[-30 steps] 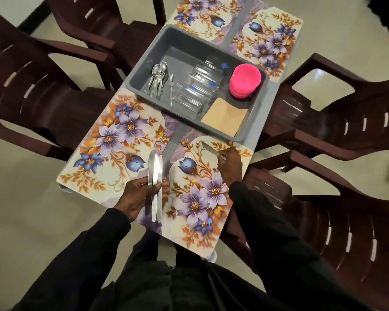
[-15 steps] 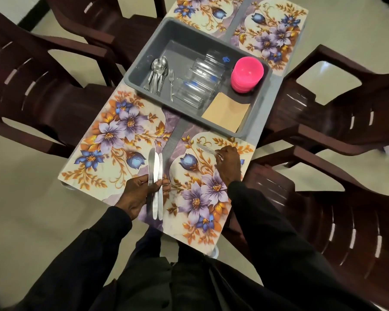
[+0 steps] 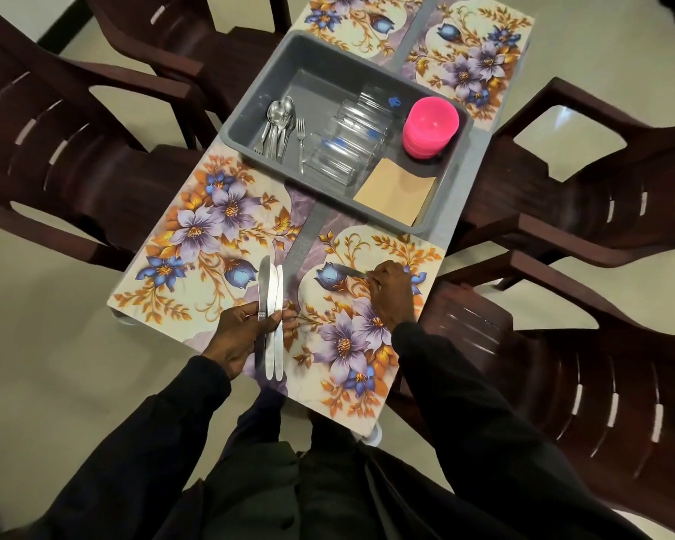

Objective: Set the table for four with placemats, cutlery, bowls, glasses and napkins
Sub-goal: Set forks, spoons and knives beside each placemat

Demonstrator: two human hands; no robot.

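Floral placemats cover the small table: near left (image 3: 195, 263), near right (image 3: 351, 344), far left (image 3: 351, 21) and far right (image 3: 472, 52). My left hand (image 3: 246, 337) grips a bundle of table knives (image 3: 269, 317) upright between the two near mats. My right hand (image 3: 392, 294) pinches the handle of one knife (image 3: 345, 270) that lies low over the near right placemat, blade pointing left. A grey tub (image 3: 250, 115) in the middle holds spoons and forks (image 3: 283, 126), clear glasses (image 3: 351, 146), stacked pink bowls (image 3: 429, 126) and tan napkins (image 3: 396, 194).
Dark brown plastic chairs ring the table: two on the left (image 3: 67, 150), two on the right (image 3: 585, 212). The floor is pale tile. My dark sleeves and lap fill the bottom of the view.
My right hand has lowered its knife toward the near right placemat and turned the blade further left. My left hand keeps the knife bundle in about the same place.
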